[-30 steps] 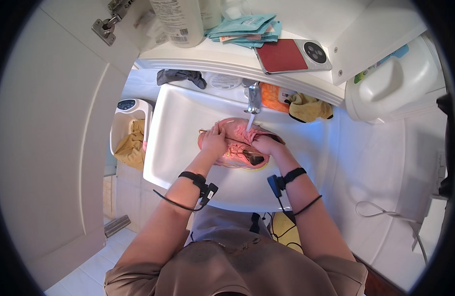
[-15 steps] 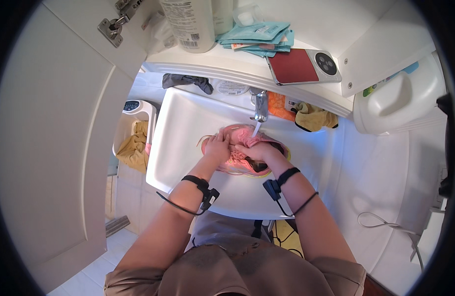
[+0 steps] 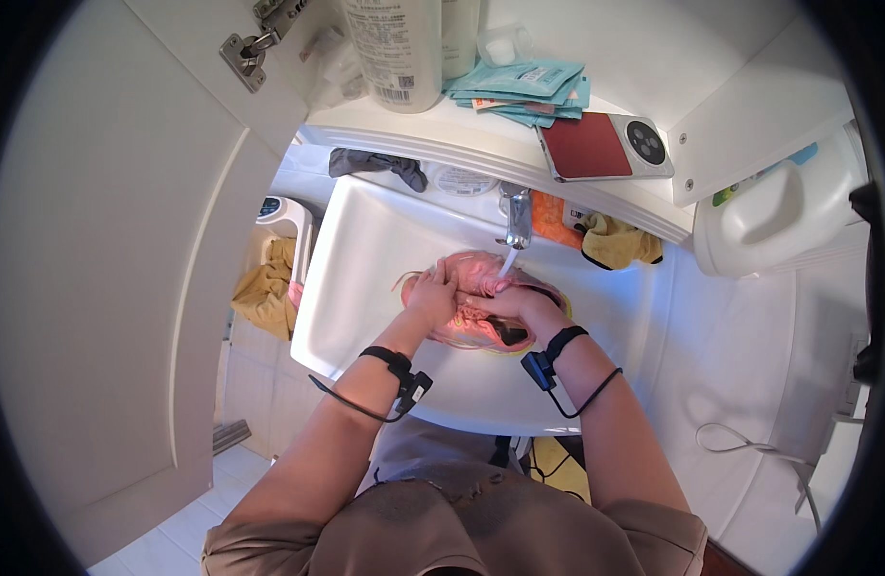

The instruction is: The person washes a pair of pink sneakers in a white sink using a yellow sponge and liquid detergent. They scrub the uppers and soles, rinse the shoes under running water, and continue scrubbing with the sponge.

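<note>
A pair of pink lace-up shoes [image 3: 481,331] with yellow-edged soles lies in the white sink [image 3: 322,307], one shoe behind the other. Water runs from the chrome faucet [image 3: 517,216] onto the rear shoe's laces. My left hand [image 3: 433,298] grips the shoes on their left side, fingers bent over the pink upper. My right hand [image 3: 509,305] lies on the rear shoe under the stream, fingers curled against it and partly hidden. Both wrists wear black straps with small devices.
Above the sink, a shelf [image 3: 365,123] holds bottles [image 3: 389,53], blue sachets [image 3: 524,86] and a red-backed phone [image 3: 586,144]. Cloths [image 3: 620,240] lie behind the sink. An open cabinet door [image 3: 106,278] fills the left; a bin [image 3: 269,288] stands beside it, a white jug [image 3: 769,216] at right.
My right hand has moved leftward along the shoe, closer to my left hand, its fingers now under the water. The whole view has shifted slightly, with things appearing lower and further right.
</note>
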Demonstrator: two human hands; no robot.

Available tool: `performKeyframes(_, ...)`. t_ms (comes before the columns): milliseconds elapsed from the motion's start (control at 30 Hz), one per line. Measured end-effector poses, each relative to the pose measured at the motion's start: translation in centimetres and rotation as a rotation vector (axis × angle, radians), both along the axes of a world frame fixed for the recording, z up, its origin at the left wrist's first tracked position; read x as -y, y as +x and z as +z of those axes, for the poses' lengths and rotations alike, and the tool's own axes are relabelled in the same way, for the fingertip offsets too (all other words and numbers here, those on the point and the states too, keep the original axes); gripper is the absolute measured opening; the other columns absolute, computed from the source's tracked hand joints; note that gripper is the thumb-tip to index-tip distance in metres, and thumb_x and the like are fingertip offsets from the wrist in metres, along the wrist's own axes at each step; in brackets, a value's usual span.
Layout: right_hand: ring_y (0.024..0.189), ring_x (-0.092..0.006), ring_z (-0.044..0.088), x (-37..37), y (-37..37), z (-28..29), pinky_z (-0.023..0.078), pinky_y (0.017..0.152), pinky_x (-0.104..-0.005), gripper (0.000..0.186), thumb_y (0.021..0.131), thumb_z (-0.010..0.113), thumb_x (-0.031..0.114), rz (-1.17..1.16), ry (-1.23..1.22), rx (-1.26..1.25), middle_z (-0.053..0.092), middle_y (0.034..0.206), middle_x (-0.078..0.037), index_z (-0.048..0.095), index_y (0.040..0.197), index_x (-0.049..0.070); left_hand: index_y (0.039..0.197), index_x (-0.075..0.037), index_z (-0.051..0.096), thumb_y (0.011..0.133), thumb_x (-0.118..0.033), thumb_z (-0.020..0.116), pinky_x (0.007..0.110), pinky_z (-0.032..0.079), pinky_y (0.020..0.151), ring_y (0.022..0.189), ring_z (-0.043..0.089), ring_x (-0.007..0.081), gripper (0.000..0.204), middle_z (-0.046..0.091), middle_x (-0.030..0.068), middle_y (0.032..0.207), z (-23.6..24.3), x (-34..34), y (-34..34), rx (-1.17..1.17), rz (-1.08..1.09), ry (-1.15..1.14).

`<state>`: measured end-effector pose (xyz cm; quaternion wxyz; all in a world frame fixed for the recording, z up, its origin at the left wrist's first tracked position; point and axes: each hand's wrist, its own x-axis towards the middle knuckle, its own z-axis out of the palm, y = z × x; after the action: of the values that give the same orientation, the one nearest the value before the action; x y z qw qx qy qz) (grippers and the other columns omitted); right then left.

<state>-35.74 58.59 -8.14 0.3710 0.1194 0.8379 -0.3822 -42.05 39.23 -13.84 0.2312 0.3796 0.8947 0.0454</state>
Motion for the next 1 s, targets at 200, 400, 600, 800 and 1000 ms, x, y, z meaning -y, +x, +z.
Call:
performKeyframes(200, 0.132, -0.0282, 0.049, -0.1, 2.3, -3.5, 0.035, 0.112, -0.035, 0.083, 0.088, 0.063, 0.06, -0.114, 0.015, -0.218, 0.051, 0.144, -0.021, 0.049, 0.141, -0.001, 0.152, -0.005, 0.034, 0.093, -0.024, 0.048, 0.044, 0.025, 0.119, 0.141, 0.039, 0.0348, 0.064, 0.022, 0.0275, 0.159, -0.4, -0.2, -0.3, 0.07, 0.04, -0.017)
performKeyframes(400, 0.129, -0.0278, 0.05, 0.4, 2.4, -3.0, 0.039, 0.109, -0.0353, 0.086, 0.087, 0.062, 0.064, -0.261, -0.1, 0.024, 0.049, 0.145, -0.02, 0.047, 0.141, -0.001, 0.15, -0.001, 0.035, 0.089, -0.025, 0.052, 0.049, 0.031, 0.115, 0.134, 0.045, 0.0438, 0.068, 0.03, 0.0324, 0.153, -1.0, 0.7, 0.0, 0.036, 0.018, 0.149)
performKeyframes(600, 0.127, -0.0298, 0.053, 0.4, 0.7, -1.3, 0.039, 0.109, -0.0356, 0.086, 0.087, 0.057, 0.068, -0.025, 0.0, 0.03, 0.053, 0.141, -0.02, 0.047, 0.144, 0.004, 0.148, -0.003, 0.04, 0.091, -0.028, 0.049, 0.05, 0.03, 0.115, 0.137, 0.04, 0.0446, 0.063, 0.028, 0.0317, 0.154, -0.5, 0.4, 0.7, -0.007, 0.005, -0.028)
performKeyframes(800, 0.133, -0.0338, 0.049, 0.3, 2.1, -1.3, 0.035, 0.114, -0.0377, 0.081, 0.089, 0.05, 0.068, -0.045, 0.183, -0.235, 0.052, 0.142, -0.023, 0.054, 0.138, 0.003, 0.15, -0.003, 0.037, 0.094, -0.03, 0.044, 0.047, 0.025, 0.117, 0.14, 0.037, 0.0405, 0.063, 0.029, 0.0295, 0.155, -0.1, -0.3, 1.3, -0.042, 0.049, -0.097)
performKeyframes(1000, 0.13, -0.0343, 0.051, -3.3, 5.8, 2.4, 0.037, 0.112, -0.0404, 0.07, 0.089, 0.057, 0.059, 0.105, 0.599, 0.054, 0.049, 0.145, -0.019, 0.055, 0.137, 0.009, 0.152, -0.004, 0.033, 0.095, -0.033, 0.044, 0.048, 0.024, 0.117, 0.141, 0.037, 0.0387, 0.065, 0.035, 0.027, 0.153, 0.7, 0.1, 1.8, 0.003, 0.066, -0.11)
